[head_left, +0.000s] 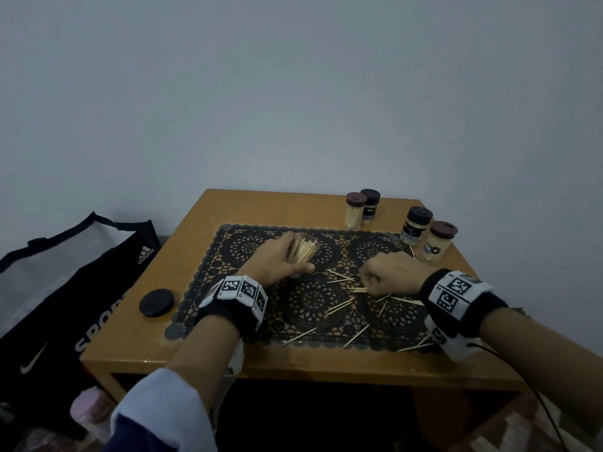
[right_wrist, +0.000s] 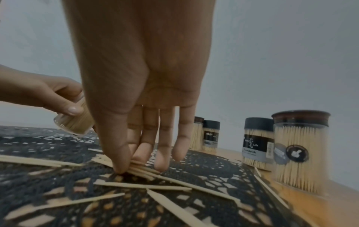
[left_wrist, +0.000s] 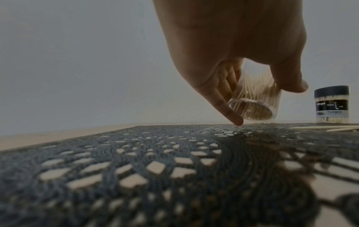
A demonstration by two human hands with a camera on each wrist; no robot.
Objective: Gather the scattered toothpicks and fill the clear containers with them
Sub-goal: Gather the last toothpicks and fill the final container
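Observation:
My left hand [head_left: 280, 259] grips an open clear container [head_left: 302, 250] packed with toothpicks, tilted above the black lace mat [head_left: 248, 246]. In the left wrist view the container [left_wrist: 258, 101] hangs just off the mat between thumb and fingers, and my little finger touches the mat. My right hand [head_left: 388, 277] is down on the mat's middle, thumb and fingers pinching a small bundle of toothpicks [right_wrist: 139, 167]. Several loose toothpicks [head_left: 339, 305] lie scattered around it, some [head_left: 355, 336] near the mat's front edge.
Several lidded containers full of toothpicks stand at the back right: one pair [head_left: 362, 208] and another pair [head_left: 427, 238]. A black lid [head_left: 156, 303] lies on the wooden table [head_left: 293, 363] left of the mat. Black bags [head_left: 65, 288] sit on the floor at left.

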